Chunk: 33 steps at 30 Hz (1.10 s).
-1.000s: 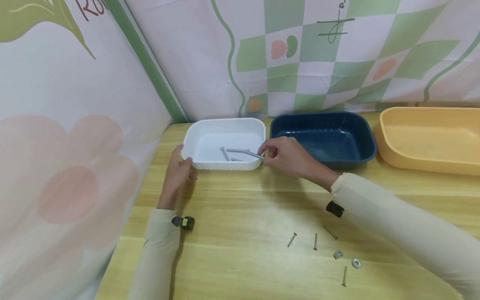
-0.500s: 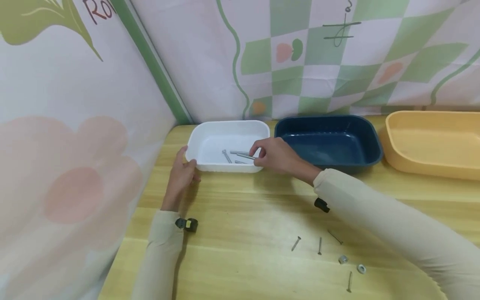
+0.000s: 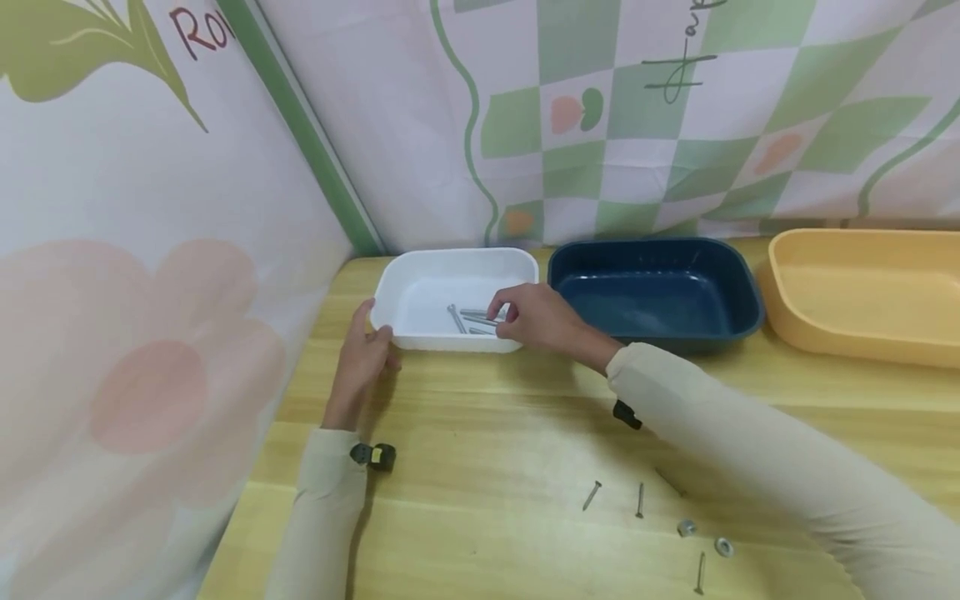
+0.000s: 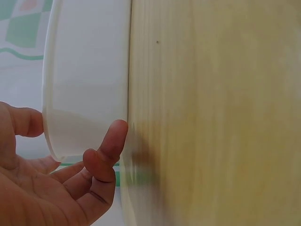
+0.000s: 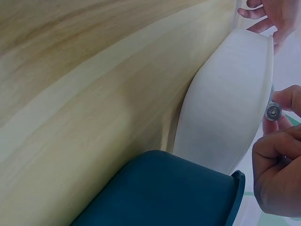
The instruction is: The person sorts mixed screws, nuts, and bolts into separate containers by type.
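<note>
My left hand [image 3: 362, 358] holds the near left corner of a white plastic tray [image 3: 442, 342], thumb at the rim and other fingers along the outer wall. In the left wrist view several of its fingertips lie against the tray's side. At the tray's right end my right hand [image 3: 543, 318] pinches a silver bolt between thumb and fingers, low over the near rim. The round socket head of that bolt [image 5: 273, 112] shows in the right wrist view; its shank points leftward into the tray. Inside lie several silver bolts [image 3: 457, 319], partly hidden by the right fingers.
A dark blue tray [image 3: 652, 340] stands just right of the white one, and a yellow tray [image 3: 862, 346] beyond it. Several thin screws [image 3: 641, 500], a nut [image 3: 686, 527] and a ring-shaped piece [image 3: 723, 547] lie on the wooden table [image 3: 465, 483]. Printed cloth walls stand behind and left.
My right hand has moved left and lowered the bolt from above the tray's right rim down among the other bolts. The left hand has stayed at the tray corner.
</note>
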Available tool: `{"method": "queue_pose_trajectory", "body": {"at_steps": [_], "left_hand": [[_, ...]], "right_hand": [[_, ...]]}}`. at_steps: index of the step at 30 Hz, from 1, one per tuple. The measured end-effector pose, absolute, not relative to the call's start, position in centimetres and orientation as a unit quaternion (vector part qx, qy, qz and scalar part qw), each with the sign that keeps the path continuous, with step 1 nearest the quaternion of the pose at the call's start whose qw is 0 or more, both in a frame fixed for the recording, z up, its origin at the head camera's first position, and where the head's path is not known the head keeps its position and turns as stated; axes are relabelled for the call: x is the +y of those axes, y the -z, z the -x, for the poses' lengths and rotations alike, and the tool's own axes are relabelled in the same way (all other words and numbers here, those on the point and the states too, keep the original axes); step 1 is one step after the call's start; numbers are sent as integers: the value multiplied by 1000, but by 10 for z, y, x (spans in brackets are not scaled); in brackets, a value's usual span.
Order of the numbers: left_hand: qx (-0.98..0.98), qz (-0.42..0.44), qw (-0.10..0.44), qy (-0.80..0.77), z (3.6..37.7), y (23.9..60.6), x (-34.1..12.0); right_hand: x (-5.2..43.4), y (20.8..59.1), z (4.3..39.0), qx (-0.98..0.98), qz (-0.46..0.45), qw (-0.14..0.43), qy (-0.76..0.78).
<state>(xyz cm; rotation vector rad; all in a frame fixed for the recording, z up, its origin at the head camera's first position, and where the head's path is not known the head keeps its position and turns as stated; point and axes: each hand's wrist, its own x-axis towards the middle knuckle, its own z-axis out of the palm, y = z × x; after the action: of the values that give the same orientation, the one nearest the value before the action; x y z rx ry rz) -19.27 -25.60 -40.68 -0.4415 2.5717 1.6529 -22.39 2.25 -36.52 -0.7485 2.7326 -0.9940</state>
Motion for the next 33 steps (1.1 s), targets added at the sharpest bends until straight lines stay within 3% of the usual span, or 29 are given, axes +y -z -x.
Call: {"method": "queue_pose_trajectory", "body": {"at_steps": [14,23,33], "left_hand": [[833,138,32,-534,192,405,-255],[842,133,37,-522,191,402,-257],[887,127,28,-442,180,392,-254]], "right_hand": [[16,364,227,910,258,93,311],[34,365,216,902,242,39,354],[67,365,200,889,226,16,399]]}}
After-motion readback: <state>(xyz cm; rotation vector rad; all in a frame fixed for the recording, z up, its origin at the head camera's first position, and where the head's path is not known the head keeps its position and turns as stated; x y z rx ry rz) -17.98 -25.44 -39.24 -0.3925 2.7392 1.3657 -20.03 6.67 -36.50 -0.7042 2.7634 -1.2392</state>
